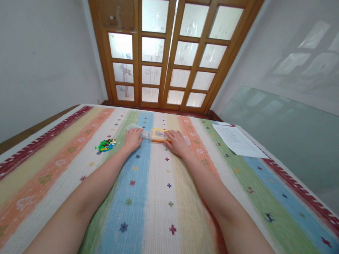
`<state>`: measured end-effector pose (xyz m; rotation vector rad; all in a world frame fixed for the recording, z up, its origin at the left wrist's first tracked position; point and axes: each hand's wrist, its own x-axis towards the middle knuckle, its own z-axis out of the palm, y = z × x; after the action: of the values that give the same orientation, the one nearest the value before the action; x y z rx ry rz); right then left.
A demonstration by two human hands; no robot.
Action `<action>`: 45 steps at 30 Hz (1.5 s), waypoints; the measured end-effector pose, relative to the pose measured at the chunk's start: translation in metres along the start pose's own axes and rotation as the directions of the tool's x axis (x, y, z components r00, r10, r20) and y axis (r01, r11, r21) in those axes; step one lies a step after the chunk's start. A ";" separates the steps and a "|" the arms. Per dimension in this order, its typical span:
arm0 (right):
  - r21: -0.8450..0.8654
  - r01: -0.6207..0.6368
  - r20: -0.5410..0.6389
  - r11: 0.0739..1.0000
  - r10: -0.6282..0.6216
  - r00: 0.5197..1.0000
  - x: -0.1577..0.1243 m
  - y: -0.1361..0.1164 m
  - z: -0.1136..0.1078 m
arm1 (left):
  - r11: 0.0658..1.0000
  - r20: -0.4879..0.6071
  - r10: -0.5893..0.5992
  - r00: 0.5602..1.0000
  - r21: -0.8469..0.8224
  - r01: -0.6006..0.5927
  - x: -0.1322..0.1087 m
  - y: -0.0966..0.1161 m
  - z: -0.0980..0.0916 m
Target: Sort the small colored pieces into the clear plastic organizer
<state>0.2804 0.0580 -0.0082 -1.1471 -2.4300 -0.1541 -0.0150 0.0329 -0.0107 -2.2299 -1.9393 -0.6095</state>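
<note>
Both my arms reach far out over a striped cloth (151, 189) on the table. My left hand (132, 138) rests with fingers curled on a clear plastic piece (133, 128), perhaps a lid. My right hand (177, 142) lies beside a small yellow-framed box (159, 135), fingers touching its right end and pressed on it. A clear plastic flap (187, 140) shows just past my right hand. Left of my left hand lies a small heap of green, yellow and dark pieces (106, 145), apart from the hand.
A white printed sheet (237, 140) lies at the table's far right. A glass panel (290, 142) leans along the right wall. Wooden doors with frosted panes (167, 51) stand beyond the table's far edge.
</note>
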 end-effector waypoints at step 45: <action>0.185 -0.034 -0.103 0.982 0.054 0.993 0.079 -0.064 0.024 | 0.915 0.202 -0.233 0.951 0.376 0.144 -0.013 -0.157 -0.059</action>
<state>0.1803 0.0792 0.0108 -1.0811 -2.2698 0.0214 -0.1814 0.0266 0.0121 -1.9766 -2.1884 0.0143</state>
